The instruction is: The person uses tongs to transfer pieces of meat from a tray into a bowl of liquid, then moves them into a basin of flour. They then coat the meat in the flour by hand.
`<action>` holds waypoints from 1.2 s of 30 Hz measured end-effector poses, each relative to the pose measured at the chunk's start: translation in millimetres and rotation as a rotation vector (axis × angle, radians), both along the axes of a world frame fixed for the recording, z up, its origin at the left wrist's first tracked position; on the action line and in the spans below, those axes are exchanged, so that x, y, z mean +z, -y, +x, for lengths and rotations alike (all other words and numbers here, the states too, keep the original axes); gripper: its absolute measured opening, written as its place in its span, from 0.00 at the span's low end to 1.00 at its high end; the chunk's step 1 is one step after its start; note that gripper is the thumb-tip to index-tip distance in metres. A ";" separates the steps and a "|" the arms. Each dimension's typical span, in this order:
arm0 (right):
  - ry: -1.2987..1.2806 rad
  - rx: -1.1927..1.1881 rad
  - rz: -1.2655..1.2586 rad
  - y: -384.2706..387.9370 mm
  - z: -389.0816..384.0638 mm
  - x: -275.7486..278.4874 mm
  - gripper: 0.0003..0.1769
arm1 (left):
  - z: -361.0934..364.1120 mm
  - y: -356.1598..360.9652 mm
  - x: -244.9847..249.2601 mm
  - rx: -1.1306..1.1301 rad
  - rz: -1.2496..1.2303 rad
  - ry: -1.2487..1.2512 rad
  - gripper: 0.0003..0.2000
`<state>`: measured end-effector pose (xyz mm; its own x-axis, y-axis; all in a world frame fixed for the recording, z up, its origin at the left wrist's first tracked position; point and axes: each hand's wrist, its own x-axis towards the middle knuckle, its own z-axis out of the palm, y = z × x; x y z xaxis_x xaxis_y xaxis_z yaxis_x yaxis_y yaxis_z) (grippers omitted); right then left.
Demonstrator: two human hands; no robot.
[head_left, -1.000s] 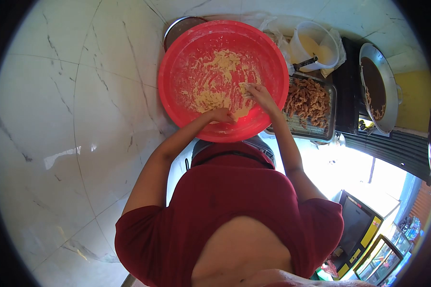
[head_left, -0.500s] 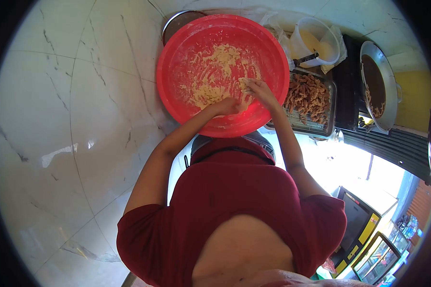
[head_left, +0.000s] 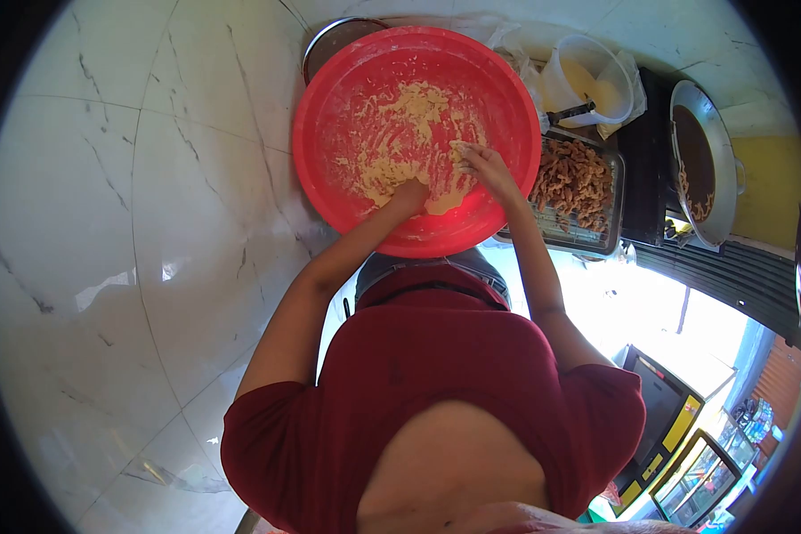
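A wide red basin [head_left: 316, 169] holds pale yellow, crumbly floury mix [head_left: 418, 105], spread in streaks and clumps over its bottom. My left hand [head_left: 409, 194] is down in the mix near the basin's lower middle, its fingers turned under and hidden. To the right of it, my right hand [head_left: 484, 165] is over the basin with bent fingers closed around a bit of the mix, which also coats the fingertips. Apart from each other, both hands stay inside the rim.
Right of the basin, a tray [head_left: 616, 191] holds brown fried strips [head_left: 574, 182]. Behind it stands a translucent bucket [head_left: 561, 76] with pale contents and a black handle across its front. A large metal pan [head_left: 728, 169] with dark liquid sits farther right. White marbled tiles [head_left: 133, 222] lie left.
My left hand has moved slightly left into the mix, uncovering a pale patch beside it. My right hand has shifted a little to the right.
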<state>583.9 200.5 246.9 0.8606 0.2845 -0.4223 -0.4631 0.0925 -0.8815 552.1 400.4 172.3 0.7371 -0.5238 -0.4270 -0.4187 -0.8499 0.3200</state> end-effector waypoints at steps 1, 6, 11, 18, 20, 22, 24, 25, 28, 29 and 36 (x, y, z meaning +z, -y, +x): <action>-0.005 0.001 -0.004 -0.1 0.4 -0.4 0.18 | -4.3 3.9 -5.7 0.011 0.047 0.002 0.13; -0.017 0.000 -0.003 -1.8 -0.9 8.0 0.18 | 2.0 10.2 -16.1 -0.095 0.089 -0.244 0.14; -0.030 -0.026 0.018 -0.6 -0.7 -0.2 0.19 | 18.0 4.4 -17.9 0.107 -0.336 -0.317 0.16; -0.002 -0.014 0.000 -1.5 -1.4 5.7 0.18 | 19.7 29.2 -34.9 0.116 -0.428 -0.011 0.17; -0.010 -0.025 0.008 -1.8 -0.4 4.8 0.19 | 3.8 38.3 -64.3 0.089 -0.440 0.194 0.17; -0.016 -0.023 0.015 -1.2 -0.3 1.8 0.20 | 5.2 43.8 -62.0 0.085 -0.350 -0.054 0.17; -0.016 -0.011 0.021 -0.9 0.5 3.1 0.20 | 10.5 45.1 -59.8 0.156 -0.381 -0.189 0.16; -0.011 -0.019 0.021 -1.2 0.5 5.7 0.19 | 16.2 41.0 -58.8 0.231 -0.458 -0.201 0.16; -0.003 -0.021 0.022 -3.2 -2.9 10.3 0.19 | 17.8 45.3 -9.3 0.538 -0.957 -0.450 0.13; 0.001 -0.009 0.020 -3.5 -2.5 10.0 0.18 | 17.8 47.9 -5.6 0.492 -1.019 -0.456 0.12; 0.004 -0.002 0.000 -0.2 -0.7 -0.4 0.18 | 14.8 40.3 -50.4 -0.174 -0.561 -0.194 0.07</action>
